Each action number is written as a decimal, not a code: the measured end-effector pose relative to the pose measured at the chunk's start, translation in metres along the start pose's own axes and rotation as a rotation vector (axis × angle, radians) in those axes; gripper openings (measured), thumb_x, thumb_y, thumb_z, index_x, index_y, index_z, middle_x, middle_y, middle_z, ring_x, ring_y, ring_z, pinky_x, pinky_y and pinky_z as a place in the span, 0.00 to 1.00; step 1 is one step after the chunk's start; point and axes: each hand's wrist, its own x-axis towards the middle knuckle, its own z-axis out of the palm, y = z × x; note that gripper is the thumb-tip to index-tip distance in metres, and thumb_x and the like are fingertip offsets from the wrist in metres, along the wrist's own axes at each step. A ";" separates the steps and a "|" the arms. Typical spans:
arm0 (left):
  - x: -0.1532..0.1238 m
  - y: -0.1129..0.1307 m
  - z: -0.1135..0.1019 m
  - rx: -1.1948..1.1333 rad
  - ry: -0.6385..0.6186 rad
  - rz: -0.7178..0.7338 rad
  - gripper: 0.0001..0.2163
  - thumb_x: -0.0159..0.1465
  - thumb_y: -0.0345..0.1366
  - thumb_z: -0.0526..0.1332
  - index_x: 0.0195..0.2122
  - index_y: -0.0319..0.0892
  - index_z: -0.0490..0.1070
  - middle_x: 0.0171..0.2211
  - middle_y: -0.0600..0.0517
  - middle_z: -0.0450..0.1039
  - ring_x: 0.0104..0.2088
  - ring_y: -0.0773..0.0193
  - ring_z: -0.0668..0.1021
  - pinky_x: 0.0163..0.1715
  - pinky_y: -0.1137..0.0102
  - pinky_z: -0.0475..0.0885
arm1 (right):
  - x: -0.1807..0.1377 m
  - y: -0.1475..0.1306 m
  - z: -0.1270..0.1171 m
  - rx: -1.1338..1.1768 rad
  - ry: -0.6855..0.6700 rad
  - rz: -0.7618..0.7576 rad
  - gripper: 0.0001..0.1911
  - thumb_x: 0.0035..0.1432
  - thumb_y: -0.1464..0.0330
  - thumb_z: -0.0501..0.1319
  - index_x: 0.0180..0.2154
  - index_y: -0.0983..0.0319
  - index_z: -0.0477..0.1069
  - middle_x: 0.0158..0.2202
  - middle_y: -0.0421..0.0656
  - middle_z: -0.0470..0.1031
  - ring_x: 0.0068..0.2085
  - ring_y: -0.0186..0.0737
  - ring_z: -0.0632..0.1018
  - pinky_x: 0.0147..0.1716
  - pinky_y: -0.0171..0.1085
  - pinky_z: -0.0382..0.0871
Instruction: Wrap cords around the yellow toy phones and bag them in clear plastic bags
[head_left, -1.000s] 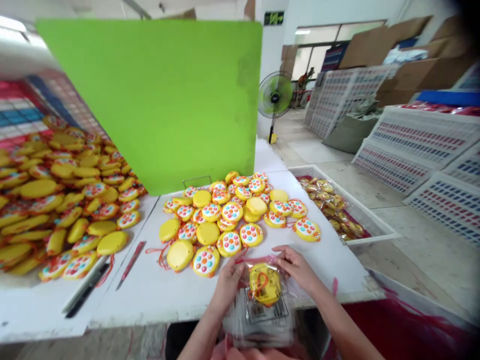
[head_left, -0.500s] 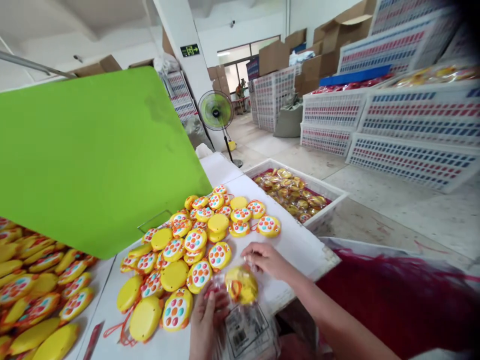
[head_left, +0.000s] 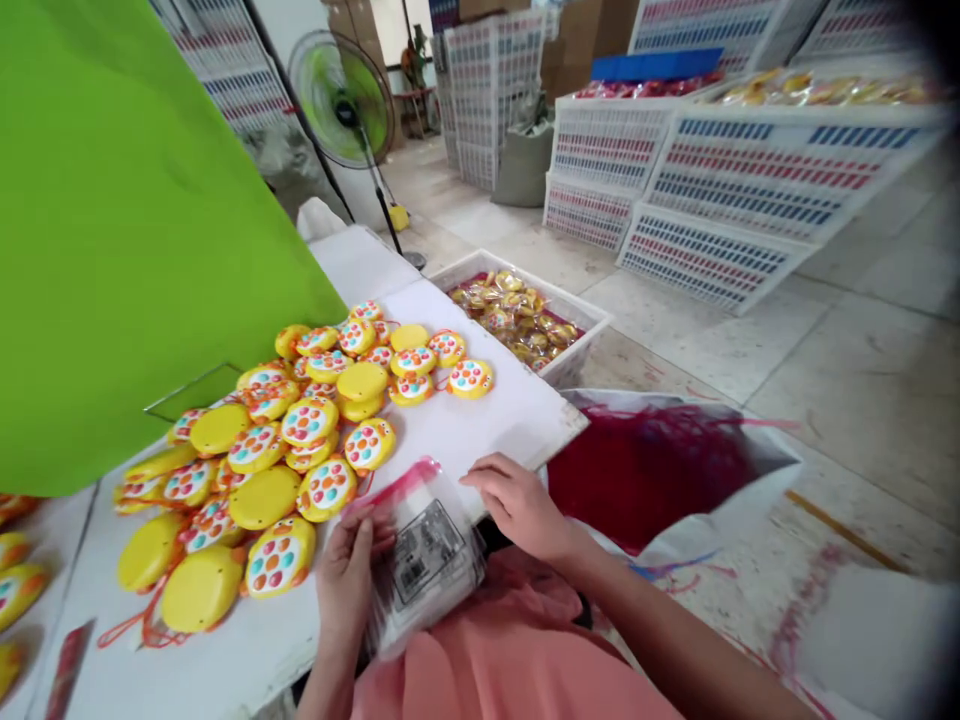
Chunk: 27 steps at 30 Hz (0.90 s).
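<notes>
A stack of clear plastic bags [head_left: 424, 555] with a black printed panel and a red strip along its top lies at the table's front edge, against my body. My left hand [head_left: 351, 560] grips the stack's left side, thumb over the top bag. Just off the stack's right side is my right hand [head_left: 521, 505], empty, its fingers loosely extended towards the bags. Left of and beyond the bags is a heap of yellow animal-shaped toys [head_left: 262, 497], several showing white faces with coloured round buttons. Orange cords [head_left: 154, 615] hang from some of them.
A white crate [head_left: 592, 325] of bagged yellow toys stands past the table's right edge. Below it sits an open sack of dark red strands [head_left: 637, 470]. A green board [head_left: 150, 250] rises behind the heap. A fan [head_left: 345, 105] and stacked crates [head_left: 712, 250] stand beyond.
The bagged yellow toy that was between my hands is gone from there, and the top bag now lies flat. My right hand is empty. The view has tilted down and turned right.
</notes>
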 end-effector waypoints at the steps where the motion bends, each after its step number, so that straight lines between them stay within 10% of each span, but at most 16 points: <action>1: 0.000 0.002 0.000 0.004 -0.012 0.004 0.19 0.57 0.47 0.65 0.44 0.40 0.70 0.36 0.48 0.77 0.32 0.61 0.80 0.34 0.66 0.78 | -0.010 0.000 0.004 -0.009 -0.042 0.018 0.20 0.60 0.79 0.51 0.48 0.58 0.72 0.43 0.46 0.73 0.44 0.41 0.75 0.45 0.40 0.72; 5: -0.002 0.007 0.001 0.011 -0.051 0.025 0.17 0.58 0.47 0.64 0.43 0.41 0.70 0.35 0.49 0.77 0.31 0.62 0.79 0.34 0.67 0.77 | -0.028 0.026 -0.013 -0.188 -0.089 0.102 0.17 0.61 0.73 0.54 0.51 0.59 0.71 0.51 0.50 0.71 0.52 0.46 0.73 0.52 0.46 0.69; 10: -0.006 0.002 0.003 0.041 -0.050 0.055 0.16 0.60 0.48 0.61 0.41 0.41 0.70 0.35 0.49 0.77 0.29 0.62 0.79 0.33 0.65 0.77 | -0.008 0.061 -0.081 -0.557 0.455 0.317 0.18 0.59 0.69 0.55 0.50 0.65 0.71 0.48 0.55 0.72 0.51 0.54 0.72 0.54 0.55 0.65; 12: -0.010 0.001 0.005 0.101 -0.039 0.098 0.14 0.62 0.47 0.59 0.41 0.41 0.72 0.34 0.49 0.77 0.29 0.61 0.78 0.32 0.66 0.76 | 0.013 0.058 -0.085 -0.533 0.446 0.282 0.18 0.59 0.69 0.55 0.49 0.64 0.72 0.45 0.53 0.73 0.48 0.53 0.73 0.52 0.54 0.67; 22: -0.017 -0.001 0.007 0.434 -0.101 0.480 0.08 0.66 0.31 0.54 0.40 0.43 0.73 0.37 0.50 0.77 0.38 0.62 0.77 0.41 0.68 0.71 | 0.121 -0.007 0.111 -0.088 -0.244 -0.158 0.28 0.54 0.68 0.61 0.58 0.58 0.65 0.59 0.50 0.66 0.61 0.55 0.63 0.61 0.57 0.55; 27: -0.018 -0.003 0.008 0.521 -0.051 0.576 0.09 0.66 0.28 0.53 0.41 0.41 0.72 0.37 0.49 0.74 0.40 0.61 0.75 0.42 0.67 0.71 | 0.129 0.003 0.133 0.118 -0.272 -0.045 0.28 0.45 0.66 0.68 0.51 0.59 0.72 0.58 0.50 0.68 0.63 0.59 0.59 0.63 0.59 0.46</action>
